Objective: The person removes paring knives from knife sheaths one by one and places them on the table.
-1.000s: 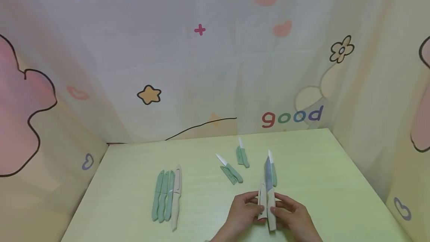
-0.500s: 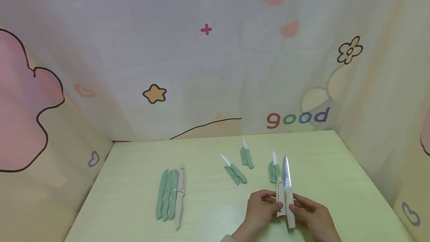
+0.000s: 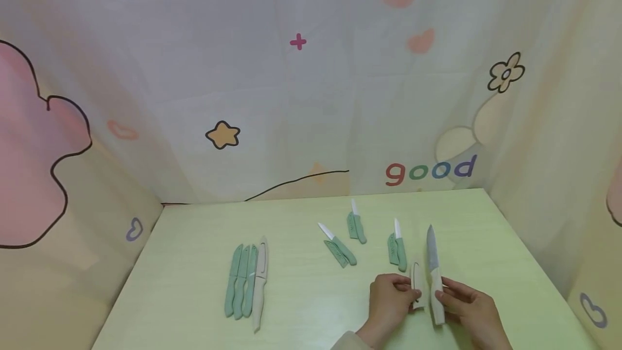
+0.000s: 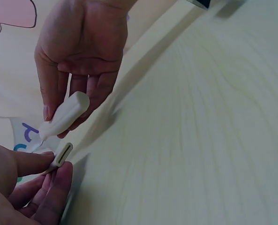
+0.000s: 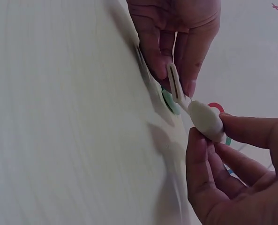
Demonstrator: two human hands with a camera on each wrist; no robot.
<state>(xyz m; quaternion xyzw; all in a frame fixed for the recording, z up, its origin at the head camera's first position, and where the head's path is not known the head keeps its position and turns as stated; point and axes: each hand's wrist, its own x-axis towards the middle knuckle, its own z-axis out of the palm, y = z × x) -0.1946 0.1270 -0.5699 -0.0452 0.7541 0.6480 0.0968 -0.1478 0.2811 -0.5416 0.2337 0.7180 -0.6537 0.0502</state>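
Observation:
In the head view my left hand (image 3: 391, 298) pinches a cream knife sheath (image 3: 416, 282) between thumb and fingers. The sheath's slot opening faces the camera in both wrist views. My right hand (image 3: 471, 307) grips the cream handle (image 5: 206, 122) of a kitchen knife (image 3: 434, 269), its bare grey blade pointing away toward the back of the table. Knife and sheath stand side by side with a narrow gap between them. Just beyond the sheath lies a small green knife (image 3: 400, 253) with its green sheath (image 3: 392, 248) beside it.
Two more small unsheathed green knives, one in the middle (image 3: 344, 250) and one farther back (image 3: 360, 228), lie beside their sheaths. To the left, several sheathed green knives (image 3: 235, 280) line up with a sheathed cream knife (image 3: 259, 285). A patterned curtain (image 3: 311, 96) stands behind the table.
The knife and sheath were close together and have moved right, with the gap between them widening. The small green knife behind them is now uncovered. The head view also shifted slightly.

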